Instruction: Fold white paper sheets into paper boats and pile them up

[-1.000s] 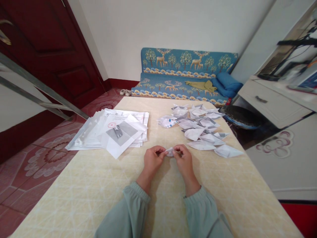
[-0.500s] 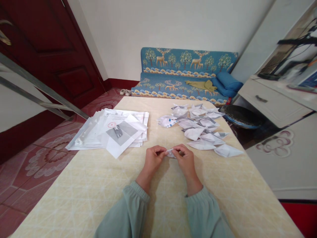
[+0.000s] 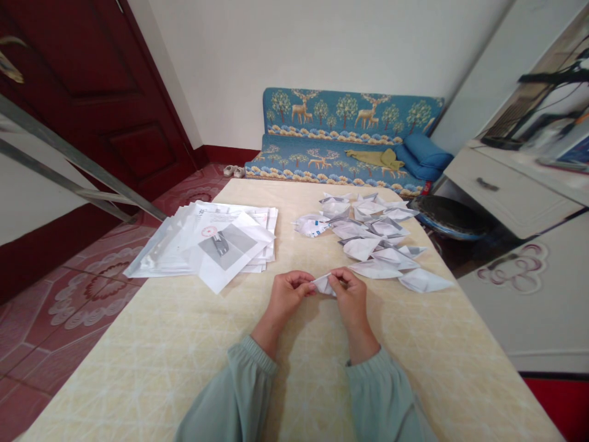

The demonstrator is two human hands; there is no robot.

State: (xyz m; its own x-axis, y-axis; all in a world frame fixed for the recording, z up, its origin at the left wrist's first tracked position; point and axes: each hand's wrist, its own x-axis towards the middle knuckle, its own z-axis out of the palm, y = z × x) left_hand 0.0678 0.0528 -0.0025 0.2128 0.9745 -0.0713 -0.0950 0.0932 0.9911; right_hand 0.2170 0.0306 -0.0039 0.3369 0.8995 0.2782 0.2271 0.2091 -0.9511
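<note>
Between my hands is a small folded piece of white paper [image 3: 324, 285], pinched at both ends just above the table. My left hand [image 3: 291, 294] grips its left end between thumb and fingers. On the other end, my right hand [image 3: 350, 296] closes with thumb and forefinger. Parts of the paper are hidden behind my fingers. Several folded paper boats [image 3: 378, 230] lie grouped beyond my right hand, white and grey with pointed ends. One with blue marks [image 3: 313, 225] lies at the group's left side.
A stack of printed sheets [image 3: 179, 245] lies on the left of the table, with a square sheet [image 3: 230, 248] on top. The table [image 3: 151, 368] wears a pale yellow cover. A blue patterned sofa [image 3: 345, 138] stands behind it, a white cabinet [image 3: 519, 196] at right.
My right hand has shifted slightly right, apart from my left. More of the folded paper shows between my fingers.
</note>
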